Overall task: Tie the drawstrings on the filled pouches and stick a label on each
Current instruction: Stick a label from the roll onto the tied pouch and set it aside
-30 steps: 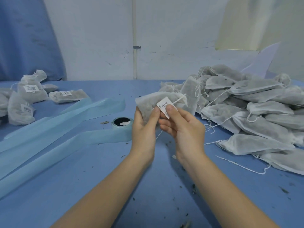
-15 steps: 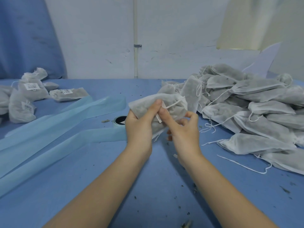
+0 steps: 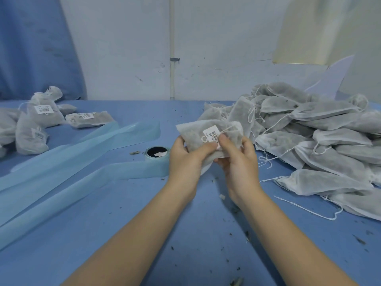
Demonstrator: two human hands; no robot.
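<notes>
Both hands hold one filled pouch up above the middle of the blue bench. The left hand grips the pouch from below and from the left, its thumb lying across the front face. The right hand grips it from the right, its thumb pressed down on a white label with a barcode that sits on the front of the pouch. A thin white drawstring runs over the label, with a small loop at its left end beside the left thumb. To the right, a large pile of pouches lies on the bench with loose strings trailing from them; the labels cannot be seen on these. At the far left lies a smaller group of labelled pouches, each showing a white barcode sticker. Between the two groups, just left of the left hand, stands a roll of pale blue tape, and long strips of the same blue backing stretch away from it toward the left edge. Dark crumbs are scattered over the bench near the forearms.
</notes>
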